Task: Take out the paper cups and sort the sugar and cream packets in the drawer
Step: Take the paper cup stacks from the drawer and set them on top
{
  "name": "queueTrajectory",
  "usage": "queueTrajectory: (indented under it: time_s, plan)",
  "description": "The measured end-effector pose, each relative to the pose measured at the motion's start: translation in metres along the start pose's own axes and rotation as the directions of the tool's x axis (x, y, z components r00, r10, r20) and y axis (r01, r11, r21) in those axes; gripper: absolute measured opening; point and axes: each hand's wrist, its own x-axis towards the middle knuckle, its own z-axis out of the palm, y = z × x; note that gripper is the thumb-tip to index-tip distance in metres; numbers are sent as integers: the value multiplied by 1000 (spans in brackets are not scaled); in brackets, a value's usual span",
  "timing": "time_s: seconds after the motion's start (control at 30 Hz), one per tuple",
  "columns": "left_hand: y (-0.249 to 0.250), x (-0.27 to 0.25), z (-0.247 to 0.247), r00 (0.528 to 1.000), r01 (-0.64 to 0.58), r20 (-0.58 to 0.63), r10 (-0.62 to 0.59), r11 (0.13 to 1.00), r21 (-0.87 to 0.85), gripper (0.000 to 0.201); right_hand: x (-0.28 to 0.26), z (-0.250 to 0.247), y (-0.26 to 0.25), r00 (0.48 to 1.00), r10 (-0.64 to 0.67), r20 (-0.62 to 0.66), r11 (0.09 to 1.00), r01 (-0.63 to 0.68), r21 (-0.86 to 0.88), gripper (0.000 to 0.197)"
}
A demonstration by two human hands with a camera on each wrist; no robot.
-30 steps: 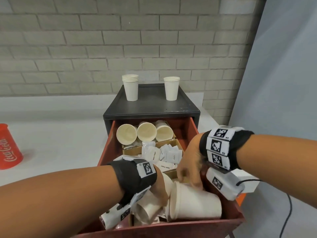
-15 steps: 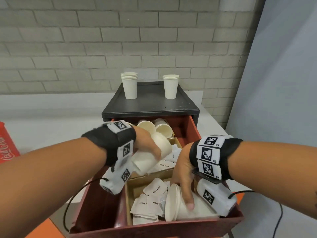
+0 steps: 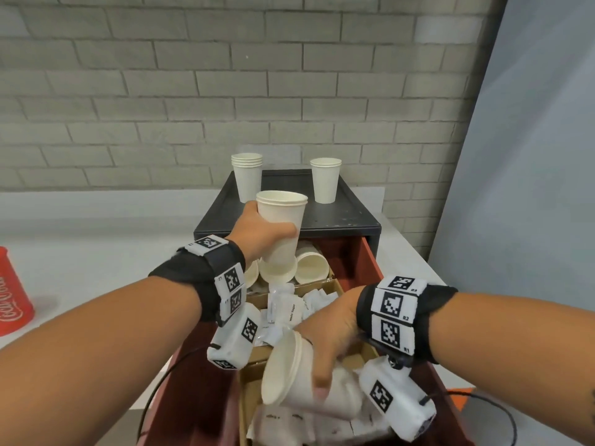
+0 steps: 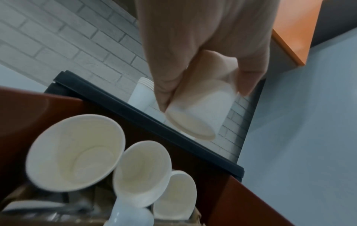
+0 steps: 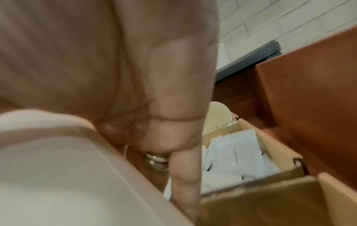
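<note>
My left hand grips a short stack of white paper cups upright, above the back of the open red drawer and in front of the black cabinet top. In the left wrist view the held cups show their base. My right hand grips another stack of cups lying on its side at the drawer's front; the same stack fills the right wrist view. Three cups lie on their sides at the drawer's back. White packets fill cardboard boxes.
On the cabinet top stand a stack of cups at the left and one cup at the right. A red Coca-Cola cup stands on the white counter at the far left. A grey brick wall is behind. A blue-grey panel rises at the right.
My left hand has lifted its cups out of the drawer's front, turned them upright and carried them up toward the cabinet top. My right hand has closed round the lying stack and tilted it.
</note>
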Motion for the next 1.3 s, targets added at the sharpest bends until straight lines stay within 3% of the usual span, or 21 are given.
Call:
queueTrajectory:
  time_s: [0.13,0.23,0.3,0.4,0.47,0.57,0.63,0.7,0.8,0.93,1.03,1.13,1.3]
  plan:
    - [10,26,-11,994,-64,-96,52,989,-132,99,-17,-34,-5,949,-163,-271,986,166,-14,62]
    - [21,46,-20,982,-111,-170,81,978,-174,99,-41,-71,-10,817,-247,-521,957,291,3,57]
    - [29,60,-27,975,-132,-203,86,965,-225,98,-54,-97,-10,668,-261,-696,896,436,82,49]
    - [43,77,-30,968,-150,-237,78,941,-303,93,-68,-138,-12,359,-161,-919,765,634,114,38]
    - [46,90,-28,971,-147,-228,77,940,-308,94,-72,-168,-12,166,-59,-984,707,703,76,41]
    - [43,117,-19,974,-134,-214,76,953,-271,98,-72,-212,-13,-8,58,-998,657,754,32,62]
    - [39,136,-10,975,-124,-210,71,960,-252,101,-69,-237,-15,-94,94,-991,654,757,-10,76]
    - [34,156,-2,980,-102,-192,56,966,-237,103,-65,-258,-17,-166,102,-981,663,746,-57,77]
    - [21,183,8,986,-57,-164,25,979,-194,104,-56,-282,-17,-191,107,-976,699,712,-63,80]
    - [8,209,18,987,16,-154,-38,990,-143,105,-42,-300,-15,-152,94,-984,763,645,-27,78]
    - [11,205,21,982,96,-152,-108,992,-87,106,-34,-304,-12,-100,86,-991,800,600,9,79]
    - [15,204,23,981,156,-115,-156,988,-16,93,-29,-302,-6,-38,131,-991,814,574,86,77]
    - [22,203,25,960,280,-45,-278,929,243,80,-27,-290,3,87,227,-970,860,450,242,88]
